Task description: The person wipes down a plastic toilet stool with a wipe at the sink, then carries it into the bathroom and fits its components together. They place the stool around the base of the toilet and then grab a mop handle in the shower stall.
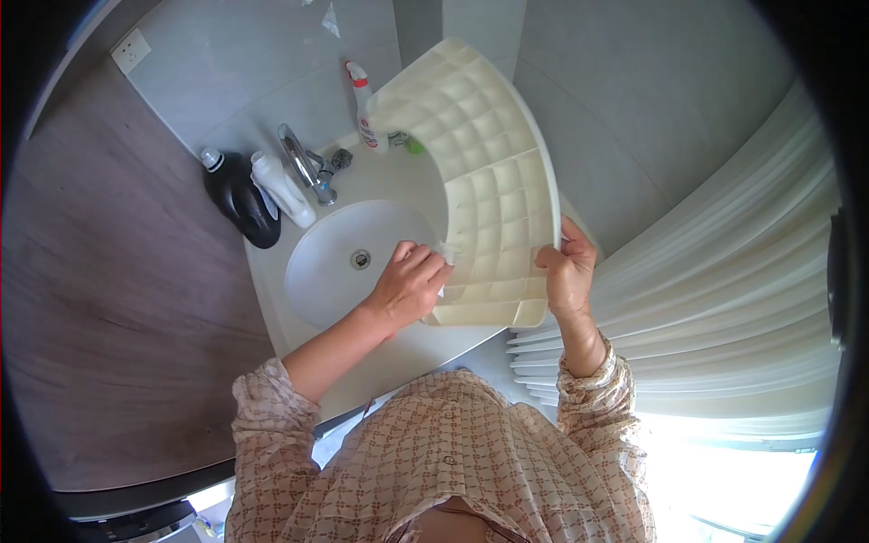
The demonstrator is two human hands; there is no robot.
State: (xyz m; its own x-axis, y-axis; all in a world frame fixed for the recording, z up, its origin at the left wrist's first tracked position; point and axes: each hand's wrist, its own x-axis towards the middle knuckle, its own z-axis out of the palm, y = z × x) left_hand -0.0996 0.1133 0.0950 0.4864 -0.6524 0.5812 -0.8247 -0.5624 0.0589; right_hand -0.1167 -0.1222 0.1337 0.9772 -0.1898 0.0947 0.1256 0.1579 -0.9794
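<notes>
Nearest, a person in a patterned shirt leans over a sink. The left hand is closed around a crumpled white wipe, against the inner edge of a curved cream panel. The right hand grips the panel's outer edge, thumb over the ribbed face. The panel is tilted, partly over the counter, to the right of the round basin. Beyond the basin stand a chrome tap, a white bottle beside a black bottle, and a red-necked spray bottle near the panel. Farthest is a grey tiled wall.
</notes>
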